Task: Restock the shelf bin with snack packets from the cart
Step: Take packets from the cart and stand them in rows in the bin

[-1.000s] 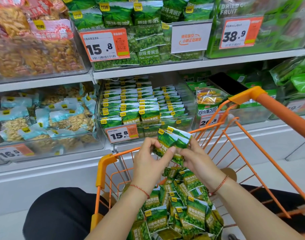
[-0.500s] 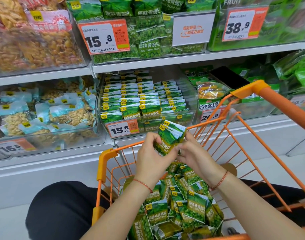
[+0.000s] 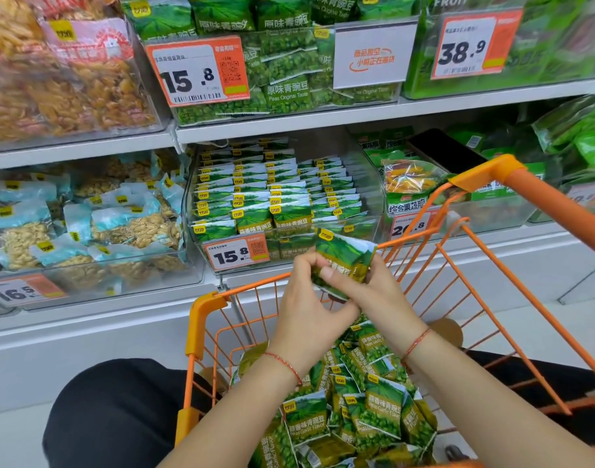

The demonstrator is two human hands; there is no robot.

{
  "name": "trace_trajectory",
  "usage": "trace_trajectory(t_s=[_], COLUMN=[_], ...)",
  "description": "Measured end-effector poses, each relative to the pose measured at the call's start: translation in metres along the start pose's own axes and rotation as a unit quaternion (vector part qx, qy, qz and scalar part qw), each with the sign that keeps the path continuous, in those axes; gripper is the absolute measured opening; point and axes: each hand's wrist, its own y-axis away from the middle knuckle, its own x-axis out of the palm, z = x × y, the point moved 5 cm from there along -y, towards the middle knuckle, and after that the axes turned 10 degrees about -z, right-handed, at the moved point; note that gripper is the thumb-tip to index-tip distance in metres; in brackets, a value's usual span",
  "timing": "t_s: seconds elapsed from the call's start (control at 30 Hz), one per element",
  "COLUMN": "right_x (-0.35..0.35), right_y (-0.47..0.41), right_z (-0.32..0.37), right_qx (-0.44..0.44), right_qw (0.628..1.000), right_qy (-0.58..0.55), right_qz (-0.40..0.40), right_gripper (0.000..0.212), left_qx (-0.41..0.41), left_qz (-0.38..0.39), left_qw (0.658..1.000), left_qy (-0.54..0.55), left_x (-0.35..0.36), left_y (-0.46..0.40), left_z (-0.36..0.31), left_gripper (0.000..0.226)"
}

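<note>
A small stack of green garlic-pea snack packets (image 3: 343,260) is held upright over the orange wire cart (image 3: 471,282). My left hand (image 3: 306,309) grips the stack from the left, thumb on its front. From the right, my right hand (image 3: 382,293) holds the same stack. Both hands hover just below the front of the clear shelf bin (image 3: 374,184), which holds neat rows of the same packets. Many more loose green packets (image 3: 374,410) lie piled in the cart's bottom.
A 15.8 price tag (image 3: 237,254) hangs on the bin's front. A bin of peanut packets (image 3: 86,228) sits to the left, a fruit-crisp bin (image 3: 411,184) to the right. An upper shelf (image 3: 289,121) overhangs the bin. My black-clad knee (image 3: 113,417) is at lower left.
Both hands have squared the fanned packets into a tighter stack and raised it slightly toward the bin front. The view has shifted a little downward.
</note>
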Motion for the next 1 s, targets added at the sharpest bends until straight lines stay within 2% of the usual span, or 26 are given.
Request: trace_trajectory(t_s=[0.13, 0.2, 0.27, 0.37, 0.43, 0.47, 0.5, 0.57, 0.6, 0.63, 0.7, 0.73, 0.8, 0.9, 1.0], right_x=[-0.001, 0.006, 0.013, 0.021, 0.022, 0.022, 0.021, 0.023, 0.024, 0.024, 0.028, 0.031, 0.039, 0.049, 0.057], right_y=[-0.038, -0.056, -0.076, -0.104, -0.126, -0.136, -0.149, -0.172, -0.183, -0.196, -0.223, -0.236, -0.261, -0.293, -0.320], right_z=[0.020, 0.033, 0.040, 0.042, 0.039, 0.037, 0.036, 0.034, 0.032, 0.030, 0.025, 0.022, 0.016, 0.005, -0.009], right_qx=[0.028, 0.031, 0.030, 0.026, 0.030, 0.031, 0.032, 0.031, 0.032, 0.031, 0.030, 0.032, 0.035, 0.044, 0.055], right_qw=[0.998, 0.997, 0.995, 0.995, 0.996, 0.996, 0.995, 0.994, 0.993, 0.992, 0.992, 0.992, 0.987, 0.979, 0.980], right_qy=[0.049, 0.053, 0.051, 0.059, 0.073, 0.086, 0.095, 0.104, 0.111, 0.114, 0.108, 0.106, 0.135, 0.185, 0.186], right_qz=[0.011, 0.051, 0.079, 0.072, 0.039, 0.022, 0.007, -0.011, -0.025, -0.042, -0.061, -0.067, -0.078, -0.079, -0.054], right_gripper=[0.045, 0.028, 0.014, 0.012, 0.018, 0.020, 0.022, 0.044, 0.059, 0.065, 0.056, 0.059, 0.084, 0.106, 0.135], left_qx=[-0.029, -0.065, -0.083, -0.093, -0.067, -0.022, 0.043, 0.121, 0.126, 0.125, 0.145, 0.165, 0.195, 0.175, 0.171], left_qz=[0.043, 0.038, 0.043, 0.058, 0.046, 0.027, 0.008, 0.005, 0.016, 0.024, 0.015, 0.005, -0.014, -0.009, -0.010], left_qw=[0.994, 0.985, 0.981, 0.982, 0.994, 0.999, 0.987, 0.930, 0.905, 0.886, 0.861, 0.855, 0.847, 0.851, 0.859], left_qy=[0.098, 0.157, 0.167, 0.152, 0.074, -0.026, -0.152, -0.347, -0.406, -0.446, -0.487, -0.493, -0.495, -0.495, -0.483], left_x=[-0.003, -0.006, -0.007, -0.003, -0.006, -0.011, -0.015, -0.018, -0.017, -0.017, -0.019, -0.020, -0.022, -0.022, -0.022], left_y=[-0.032, -0.055, -0.075, -0.097, -0.113, -0.122, -0.132, -0.147, -0.153, -0.159, -0.170, -0.174, -0.182, -0.188, -0.188], left_z=[-0.011, -0.010, -0.009, -0.001, 0.006, 0.010, 0.016, 0.032, 0.042, 0.052, 0.064, 0.066, 0.066, 0.069, 0.070], left_gripper=[0.048, 0.052, 0.060, 0.073, 0.071, 0.066, 0.061, 0.061, 0.065, 0.070, 0.075, 0.074, 0.070, 0.069, 0.067])
